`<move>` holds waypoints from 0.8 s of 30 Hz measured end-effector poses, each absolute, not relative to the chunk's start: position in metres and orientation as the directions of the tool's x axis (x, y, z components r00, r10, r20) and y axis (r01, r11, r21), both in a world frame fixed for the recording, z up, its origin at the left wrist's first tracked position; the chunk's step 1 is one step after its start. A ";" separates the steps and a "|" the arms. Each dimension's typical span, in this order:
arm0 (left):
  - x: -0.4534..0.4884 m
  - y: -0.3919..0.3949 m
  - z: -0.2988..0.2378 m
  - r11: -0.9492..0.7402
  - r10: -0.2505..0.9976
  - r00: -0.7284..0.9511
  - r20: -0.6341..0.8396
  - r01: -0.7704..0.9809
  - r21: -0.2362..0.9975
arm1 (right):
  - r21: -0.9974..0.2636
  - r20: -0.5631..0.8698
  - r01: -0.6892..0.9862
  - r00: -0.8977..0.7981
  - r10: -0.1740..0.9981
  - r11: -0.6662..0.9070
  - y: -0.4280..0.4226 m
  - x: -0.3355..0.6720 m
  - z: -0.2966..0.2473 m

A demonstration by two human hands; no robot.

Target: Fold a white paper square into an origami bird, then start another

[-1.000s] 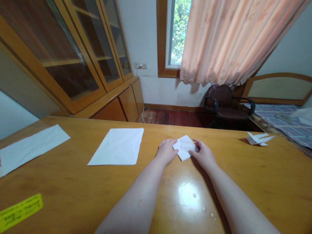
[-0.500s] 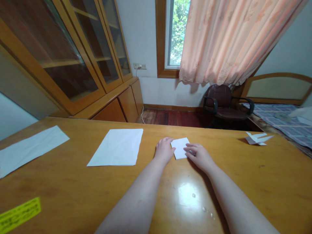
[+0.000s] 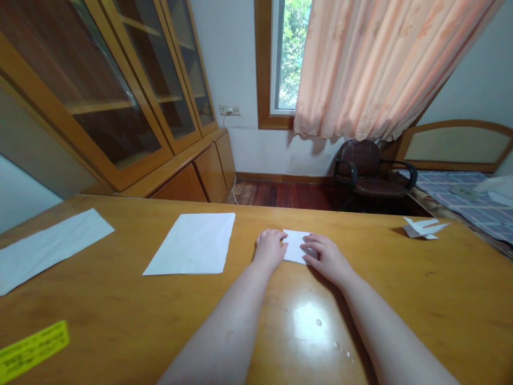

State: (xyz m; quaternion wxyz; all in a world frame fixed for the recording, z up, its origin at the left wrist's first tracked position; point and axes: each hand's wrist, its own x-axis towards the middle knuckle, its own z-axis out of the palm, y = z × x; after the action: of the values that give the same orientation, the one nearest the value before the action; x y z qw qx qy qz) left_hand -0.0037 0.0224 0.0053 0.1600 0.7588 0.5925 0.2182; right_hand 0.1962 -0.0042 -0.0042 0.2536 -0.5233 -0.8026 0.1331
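A small folded white paper (image 3: pixel 294 245) lies flat on the wooden table (image 3: pixel 120 321), a little beyond the middle. My left hand (image 3: pixel 271 247) rests at its left edge with the fingers curled down against the paper. My right hand (image 3: pixel 324 255) lies over its right side, fingers pressed flat on it. Both forearms reach in from the bottom of the view.
A flat white sheet (image 3: pixel 193 243) lies left of my hands, and a longer white sheet (image 3: pixel 48 246) further left. A folded paper shape (image 3: pixel 424 228) sits at the far right. A yellow label (image 3: pixel 32 350) is stuck near the front left. Beyond the table stand a dark chair (image 3: pixel 364 171) and cabinets (image 3: pixel 120 96).
One second ago the folded paper was lifted and tilted between my hands. It has since been laid down and pressed flat, and both hands have closed in on it.
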 end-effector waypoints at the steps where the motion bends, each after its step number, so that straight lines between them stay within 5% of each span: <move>1: -0.003 0.022 0.006 -0.260 0.966 0.217 0.143 0.825 0.502 | -0.483 0.259 0.765 -0.340 0.904 0.426 -0.005 0.196 -0.005; 10: -0.002 0.022 0.006 -0.297 0.954 0.272 0.126 0.803 0.516 | -0.484 0.024 0.785 -0.429 0.903 0.386 -0.008 0.191 0.001; 24: -0.003 0.022 0.006 -0.293 0.956 0.249 0.154 0.795 0.532 | -0.429 0.059 0.869 -0.244 0.968 0.246 -0.004 0.194 -0.004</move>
State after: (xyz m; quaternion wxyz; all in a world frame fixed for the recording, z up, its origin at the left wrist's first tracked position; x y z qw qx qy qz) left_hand -0.0027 0.0215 0.0064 0.1757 0.7706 0.5680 0.2296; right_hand 0.1944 -0.0037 -0.0040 0.1581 -0.5940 -0.7733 0.1557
